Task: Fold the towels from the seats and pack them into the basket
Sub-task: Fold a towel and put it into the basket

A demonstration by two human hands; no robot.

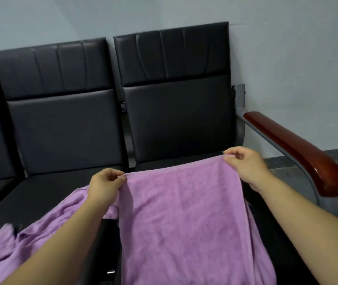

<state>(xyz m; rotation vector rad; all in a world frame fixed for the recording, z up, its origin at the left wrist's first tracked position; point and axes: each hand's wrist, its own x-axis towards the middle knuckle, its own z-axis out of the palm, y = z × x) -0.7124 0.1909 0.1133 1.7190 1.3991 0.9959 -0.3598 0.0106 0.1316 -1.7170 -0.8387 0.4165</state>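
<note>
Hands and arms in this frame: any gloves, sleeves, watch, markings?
Nothing worn shows. The left hand and right hand are bare, with no gloves, rings or watch visible. The left forearm and right forearm are bare to the frame edge, with no sleeves.

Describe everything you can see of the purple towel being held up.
The purple towel looks like soft terry cloth with a hemmed top edge. The left hand and the right hand each pinch a top corner, pulling that edge taut, so it hangs as a flat sheet over the rightmost black seat. Its lower part runs out of view. More crumpled purple cloth lies on the seat to the left; whether it is the same towel cannot be told.
</note>
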